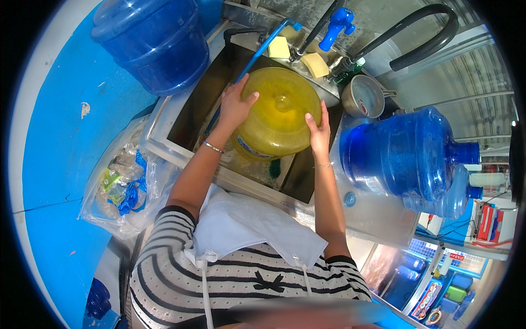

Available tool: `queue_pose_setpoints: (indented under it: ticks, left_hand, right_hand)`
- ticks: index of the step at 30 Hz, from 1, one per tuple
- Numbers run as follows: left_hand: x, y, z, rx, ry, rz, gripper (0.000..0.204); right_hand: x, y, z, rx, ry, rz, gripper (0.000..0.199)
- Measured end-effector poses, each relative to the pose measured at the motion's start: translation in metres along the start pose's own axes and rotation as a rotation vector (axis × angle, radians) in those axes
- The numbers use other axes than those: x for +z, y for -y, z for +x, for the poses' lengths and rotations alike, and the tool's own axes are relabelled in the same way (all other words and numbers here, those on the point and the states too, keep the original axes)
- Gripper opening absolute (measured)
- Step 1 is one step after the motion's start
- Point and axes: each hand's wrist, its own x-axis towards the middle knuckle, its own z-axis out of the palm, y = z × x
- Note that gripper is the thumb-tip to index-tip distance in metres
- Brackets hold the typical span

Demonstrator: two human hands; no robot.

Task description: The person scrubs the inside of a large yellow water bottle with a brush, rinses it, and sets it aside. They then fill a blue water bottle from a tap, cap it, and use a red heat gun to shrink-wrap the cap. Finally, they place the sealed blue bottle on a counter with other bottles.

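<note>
A large yellow-green water jug point(280, 118) stands in the steel sink point(164, 123), a round end with a small central bump facing up. My left hand point(237, 104) presses on its left side, thumb on top and fingers along the edge. Against the right side my right hand point(319, 131) grips it, thumb lying on the top face and fingers curving round the rim. The jug's lower part sits inside the basin, where something dark green point(275, 168) shows beside it. A blue pipe point(257, 55) passes close behind my left hand.
Yellow sponges point(314, 65) and a blue-handled tap point(337, 28) line the sink's back. A metal pot point(363, 96) and blue water jugs point(392, 153) stand right; another blue jug point(156, 46) is far left. A rubbish bag point(123, 192) hangs left.
</note>
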Motion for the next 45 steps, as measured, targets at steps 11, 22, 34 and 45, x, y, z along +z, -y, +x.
queue_pose_setpoints:
  ticks: [11, 22, 34, 45]
  left_hand:
    - [-0.004, 0.009, -0.001, -0.009, 0.015, 0.025, 0.064]
    - [-0.058, 0.049, -0.039, -0.072, 0.073, -0.393, 0.062]
    - [0.03, -0.035, -0.017, 0.142, 0.065, 0.087, 0.065]
    - [0.039, -0.01, 0.075, -0.093, 0.161, 0.103, 0.063]
  right_hand:
    - [0.007, 0.004, -0.01, -0.031, -0.01, -0.039, 0.076]
    - [0.049, 0.028, -0.074, -0.227, 0.044, -0.391, 0.081]
    - [-0.047, 0.005, -0.044, -0.022, 0.005, -0.124, 0.075]
    - [-0.015, -0.005, 0.039, 0.03, -0.054, -0.025, 0.072]
